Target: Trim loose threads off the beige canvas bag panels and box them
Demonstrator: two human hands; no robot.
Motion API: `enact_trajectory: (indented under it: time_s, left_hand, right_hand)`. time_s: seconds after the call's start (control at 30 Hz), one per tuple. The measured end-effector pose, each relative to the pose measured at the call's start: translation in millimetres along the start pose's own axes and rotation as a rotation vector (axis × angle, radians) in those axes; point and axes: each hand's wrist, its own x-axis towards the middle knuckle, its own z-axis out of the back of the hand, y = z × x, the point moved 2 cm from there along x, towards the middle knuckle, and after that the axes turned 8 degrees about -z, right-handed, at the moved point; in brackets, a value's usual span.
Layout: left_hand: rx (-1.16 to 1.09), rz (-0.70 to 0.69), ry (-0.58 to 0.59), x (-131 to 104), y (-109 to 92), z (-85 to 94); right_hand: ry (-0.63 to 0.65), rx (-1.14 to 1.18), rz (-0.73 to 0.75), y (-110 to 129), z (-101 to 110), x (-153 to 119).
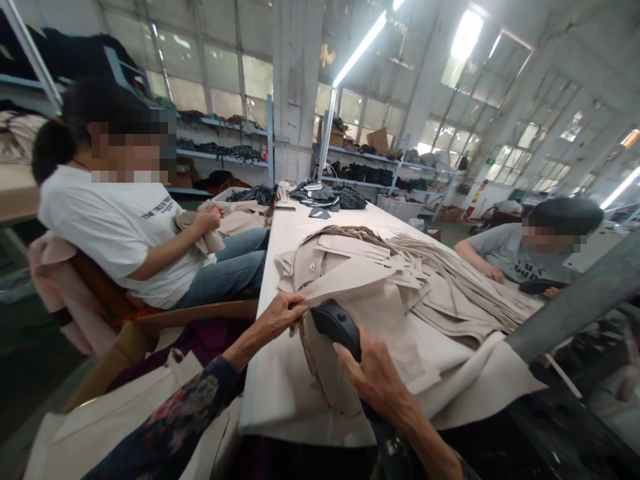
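My left hand [284, 313] is closed, pinching the edge of a beige fabric piece [350, 280] near the left side of the table. Close beside it, my right hand [377, 370] wraps round a black handheld tool [336, 325] with a rounded head. The head sits right by the pinched edge; whether it touches the cloth I cannot tell. Something dark and thick runs down below my right hand. Under both hands, beige fabric hangs in loose folds over the table's near edge. The tool's exact kind does not show.
Layered beige pieces [450, 273] cover much of the white table [285, 240]; dark bundles [325, 195] lie at its far end. One person [135, 227] sits left, another [535, 253] right. A cardboard box [107, 363] stands at my left, and a grey post [580, 293] slants at right.
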Motion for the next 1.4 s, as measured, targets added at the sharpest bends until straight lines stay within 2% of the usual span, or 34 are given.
enact_trajectory:
  time_s: [0.2, 0.33, 0.5, 0.6, 0.7, 0.77, 0.87, 0.97, 1.07, 1.17, 1.27, 1.4]
  left_hand:
    - [-0.411, 0.099, -0.054, -19.2, -6.2, -16.1]
    - [-0.570, 0.131, -0.142, -22.0, -5.8, -20.0]
    - [-0.646, 0.117, -0.103, -25.6, -3.7, -24.5]
    - [-0.634, 0.130, -0.081, -31.6, -5.6, -32.6]
    - [-0.644, 0.169, -0.137, -37.1, -7.8, -38.0]
    - [-0.652, 0.182, -0.170, -38.6, -8.3, -38.4]
    - [-0.656, 0.184, -0.185, -38.4, -6.9, -37.7]
    - [-0.650, 0.194, -0.173, -39.9, -3.8, -40.6]
    - [-0.580, 0.207, -0.138, -44.0, -0.7, -43.6]
    - [-0.389, 0.219, -0.121, -45.5, 3.7, -40.7]
    - [-0.085, 0.215, -0.129, -44.0, 10.5, -37.0]
    - [0.335, 0.144, -0.148, -46.1, 23.4, -43.1]
  right_hand:
    - [-0.041, 0.000, -0.010, 14.6, 5.5, 7.4]
    - [-0.017, -0.022, 0.012, 18.0, 9.9, -7.6]
    - [0.016, -0.057, -0.009, 17.8, 9.1, -21.8]
    - [-0.033, -0.062, -0.008, 22.5, 11.0, -8.0]
    - [-0.094, -0.040, -0.022, 24.0, 21.8, 7.4]
    - [-0.095, -0.012, -0.024, 19.9, 30.9, 7.9]
    - [-0.043, -0.015, -0.016, 8.5, 36.1, -7.8]
    - [-0.031, -0.070, 0.017, 0.4, 26.0, -27.4]
    - [-0.026, -0.081, 0.054, -1.8, 9.1, -32.5]
    - [-0.043, -0.095, 0.047, -9.2, 2.2, -27.5]
    - [-0.061, -0.125, 0.016, -28.3, 8.4, -32.5]
    - [-0.085, -0.189, -0.100, -70.7, 31.1, -57.5]
